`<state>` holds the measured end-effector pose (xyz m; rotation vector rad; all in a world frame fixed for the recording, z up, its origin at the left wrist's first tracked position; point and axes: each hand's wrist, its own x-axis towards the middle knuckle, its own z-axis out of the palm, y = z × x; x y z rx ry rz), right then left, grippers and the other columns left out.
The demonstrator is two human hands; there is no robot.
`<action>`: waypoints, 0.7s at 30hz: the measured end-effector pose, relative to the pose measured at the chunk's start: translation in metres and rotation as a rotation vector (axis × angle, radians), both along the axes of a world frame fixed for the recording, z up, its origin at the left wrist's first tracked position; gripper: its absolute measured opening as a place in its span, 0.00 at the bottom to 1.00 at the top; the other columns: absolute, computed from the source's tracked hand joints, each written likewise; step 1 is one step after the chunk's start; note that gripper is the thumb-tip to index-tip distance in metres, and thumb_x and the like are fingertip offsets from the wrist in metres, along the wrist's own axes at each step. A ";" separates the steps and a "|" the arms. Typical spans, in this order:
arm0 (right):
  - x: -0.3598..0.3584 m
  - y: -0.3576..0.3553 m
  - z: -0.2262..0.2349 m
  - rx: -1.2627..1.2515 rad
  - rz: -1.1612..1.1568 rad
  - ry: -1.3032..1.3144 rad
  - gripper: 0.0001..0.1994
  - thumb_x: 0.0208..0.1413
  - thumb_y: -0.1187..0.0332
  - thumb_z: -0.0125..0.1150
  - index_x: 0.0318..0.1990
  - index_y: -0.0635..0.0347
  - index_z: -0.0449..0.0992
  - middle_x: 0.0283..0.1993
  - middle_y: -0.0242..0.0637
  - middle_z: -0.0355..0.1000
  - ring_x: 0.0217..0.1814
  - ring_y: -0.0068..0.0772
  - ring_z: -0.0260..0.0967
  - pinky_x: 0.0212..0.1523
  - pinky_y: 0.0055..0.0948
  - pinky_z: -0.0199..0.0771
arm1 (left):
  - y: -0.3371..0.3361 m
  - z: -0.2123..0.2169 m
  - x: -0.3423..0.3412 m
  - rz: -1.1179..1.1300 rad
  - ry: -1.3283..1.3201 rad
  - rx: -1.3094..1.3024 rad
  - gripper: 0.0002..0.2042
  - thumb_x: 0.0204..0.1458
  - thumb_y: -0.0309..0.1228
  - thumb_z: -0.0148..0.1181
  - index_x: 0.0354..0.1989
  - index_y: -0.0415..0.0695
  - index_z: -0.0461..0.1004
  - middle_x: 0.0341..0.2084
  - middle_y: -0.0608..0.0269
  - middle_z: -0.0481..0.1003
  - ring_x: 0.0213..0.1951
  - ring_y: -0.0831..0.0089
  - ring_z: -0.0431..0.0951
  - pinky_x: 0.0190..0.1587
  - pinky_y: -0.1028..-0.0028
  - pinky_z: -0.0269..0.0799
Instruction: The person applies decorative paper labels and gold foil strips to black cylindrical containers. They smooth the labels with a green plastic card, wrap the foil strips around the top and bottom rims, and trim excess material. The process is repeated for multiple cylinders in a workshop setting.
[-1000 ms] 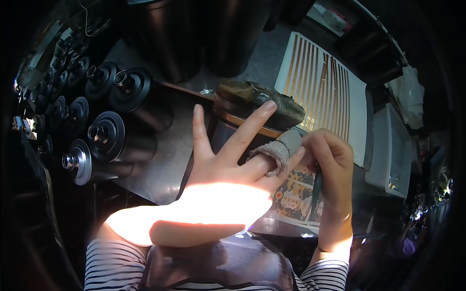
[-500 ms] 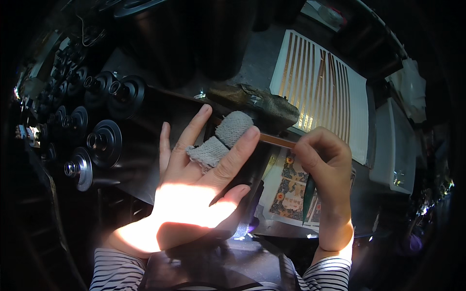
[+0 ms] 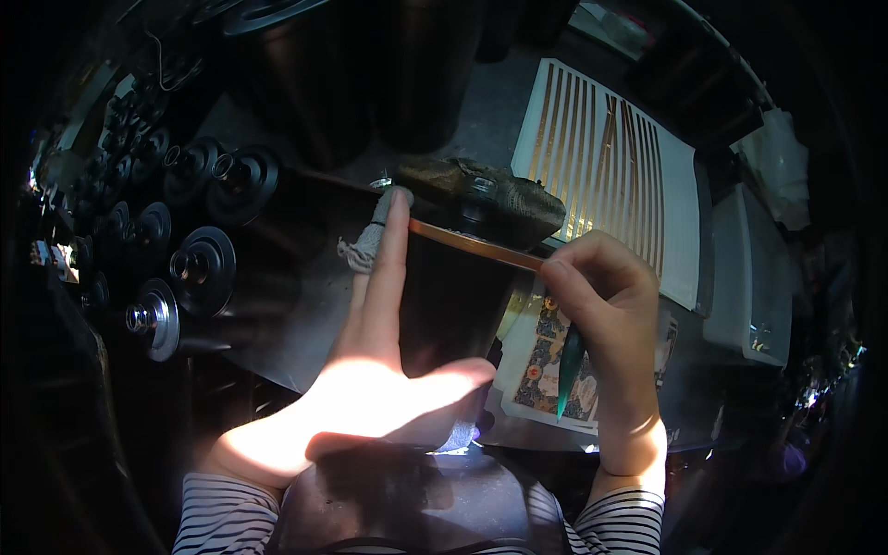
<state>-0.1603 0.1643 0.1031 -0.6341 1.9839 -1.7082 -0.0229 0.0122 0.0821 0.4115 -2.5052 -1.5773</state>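
Observation:
A dark, smooth-sided body [image 3: 449, 314], probably a vase or similar vessel, lies between my hands. Across its far part runs a thin copper-coloured strip [image 3: 476, 246]. My right hand [image 3: 610, 296] pinches the strip's right end between thumb and fingers. A green pointed tool [image 3: 571, 370] sticks out below that same hand; its upper part is hidden. My left hand [image 3: 379, 370] is open and seen edge-on, its fingers stretched along the body's left side and its thumb pointing right. Grey knit finger covers [image 3: 367, 242] sit on its fingers. The fingertips are by the strip's left end.
A white sheet with copper-coloured strips [image 3: 680, 213] lies at the far right, beside a white tray [image 3: 754, 277]. Patterned printed sheets [image 3: 546, 388] lie under my right hand. A rough brown bundle [image 3: 490, 199] sits beyond the strip. Several black flanged pieces [image 3: 199, 268] stand at left.
My left hand has turned from lying spread over the dark body to edge-on at its left side, uncovering more of the strip. My right hand has shifted slightly left, still pinching the strip.

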 end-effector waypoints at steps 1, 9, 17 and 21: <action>0.003 -0.003 0.002 -0.009 0.007 0.000 0.06 0.50 0.70 0.64 0.28 0.63 0.75 0.23 0.24 0.68 0.25 0.11 0.60 0.27 0.12 0.58 | -0.007 -0.006 -0.005 -0.009 0.016 0.126 0.52 0.41 0.39 0.68 0.68 0.52 0.31 0.60 0.33 0.44 0.63 0.43 0.48 0.62 0.55 0.48; 0.002 -0.003 0.004 0.022 0.018 -0.010 0.05 0.50 0.71 0.63 0.29 0.64 0.75 0.24 0.23 0.68 0.25 0.10 0.60 0.27 0.11 0.58 | -0.005 0.006 -0.003 -0.086 0.239 -0.527 0.32 0.43 0.32 0.61 0.60 0.46 0.60 0.58 0.43 0.59 0.62 0.44 0.53 0.62 0.54 0.49; 0.002 0.003 -0.006 0.005 -0.020 -0.053 0.05 0.54 0.72 0.58 0.32 0.65 0.74 0.26 0.25 0.68 0.26 0.11 0.60 0.28 0.12 0.59 | 0.016 0.029 -0.015 -0.161 0.075 -0.908 0.27 0.44 0.22 0.56 0.55 0.61 0.68 0.36 0.64 0.77 0.61 0.55 0.57 0.55 0.29 0.32; 0.011 0.010 -0.023 0.004 -0.044 -0.087 0.10 0.57 0.70 0.52 0.42 0.68 0.73 0.28 0.28 0.69 0.29 0.15 0.64 0.31 0.16 0.64 | 0.008 0.040 -0.027 -0.342 0.135 -0.831 0.27 0.44 0.23 0.55 0.56 0.61 0.67 0.35 0.63 0.78 0.62 0.57 0.56 0.56 0.29 0.30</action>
